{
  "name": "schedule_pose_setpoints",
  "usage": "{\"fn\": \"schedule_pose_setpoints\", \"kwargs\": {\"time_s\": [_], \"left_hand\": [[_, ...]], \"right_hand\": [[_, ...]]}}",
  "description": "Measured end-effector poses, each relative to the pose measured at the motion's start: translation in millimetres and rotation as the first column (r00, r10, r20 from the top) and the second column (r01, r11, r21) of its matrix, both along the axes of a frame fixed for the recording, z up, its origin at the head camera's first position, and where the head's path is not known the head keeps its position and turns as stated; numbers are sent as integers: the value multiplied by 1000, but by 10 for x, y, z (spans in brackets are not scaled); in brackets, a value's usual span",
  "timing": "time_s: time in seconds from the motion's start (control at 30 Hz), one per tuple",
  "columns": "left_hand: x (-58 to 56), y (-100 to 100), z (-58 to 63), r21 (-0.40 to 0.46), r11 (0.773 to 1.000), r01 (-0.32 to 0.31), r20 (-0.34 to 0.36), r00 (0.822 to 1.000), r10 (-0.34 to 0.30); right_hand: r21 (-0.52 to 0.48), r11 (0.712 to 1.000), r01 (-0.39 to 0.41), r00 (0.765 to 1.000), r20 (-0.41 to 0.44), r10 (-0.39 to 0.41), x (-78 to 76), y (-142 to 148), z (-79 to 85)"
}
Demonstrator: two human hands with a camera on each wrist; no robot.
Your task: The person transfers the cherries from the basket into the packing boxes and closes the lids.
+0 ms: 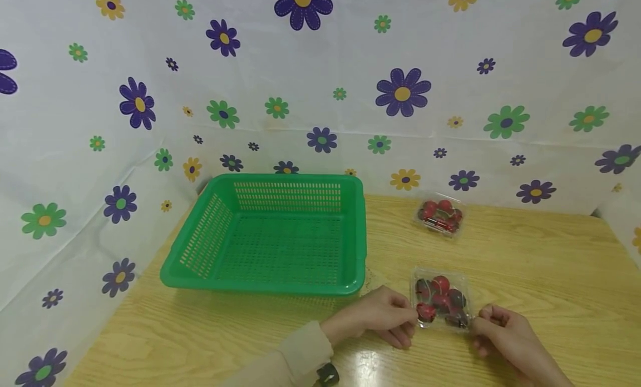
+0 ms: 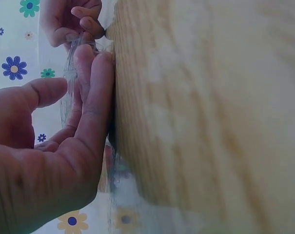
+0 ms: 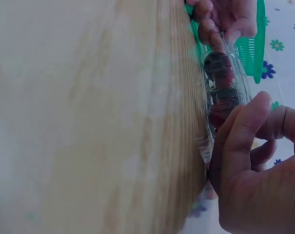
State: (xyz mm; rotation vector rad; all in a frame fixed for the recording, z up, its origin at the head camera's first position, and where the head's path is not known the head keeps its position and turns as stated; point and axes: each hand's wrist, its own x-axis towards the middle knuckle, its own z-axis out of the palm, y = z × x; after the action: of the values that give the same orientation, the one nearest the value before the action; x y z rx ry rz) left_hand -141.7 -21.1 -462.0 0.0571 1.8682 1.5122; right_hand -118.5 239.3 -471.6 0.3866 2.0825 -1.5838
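A clear plastic box of cherries (image 1: pixel 442 299) lies on the wooden table in front of me, dark and bright red fruit showing through its lid. My left hand (image 1: pixel 388 318) pinches its near left edge between thumb and fingers. At the opposite near corner, my right hand (image 1: pixel 508 337) pinches the rim. The right wrist view shows the box (image 3: pixel 225 92) edge-on, with the left hand (image 3: pixel 230 19) at its far end. In the left wrist view the fingers (image 2: pixel 96 87) partly hide the box.
A green plastic basket (image 1: pixel 363 253) with slotted walls stands left of the box, nothing in it. Further back on the table (image 1: pixel 541 264) sits a second clear box of cherries (image 1: pixel 440 214). A white flowered cloth (image 1: pixel 340 59) hangs behind and at the sides.
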Motion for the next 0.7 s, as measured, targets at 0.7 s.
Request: {"fn": "schedule_pose_setpoints", "kwargs": {"time_s": [0.7], "left_hand": [[6,1,39,23,1000,5,-24,1000,-5]], "right_hand": [[-128,990,65,996,62,-58,-33,71,11]]}}
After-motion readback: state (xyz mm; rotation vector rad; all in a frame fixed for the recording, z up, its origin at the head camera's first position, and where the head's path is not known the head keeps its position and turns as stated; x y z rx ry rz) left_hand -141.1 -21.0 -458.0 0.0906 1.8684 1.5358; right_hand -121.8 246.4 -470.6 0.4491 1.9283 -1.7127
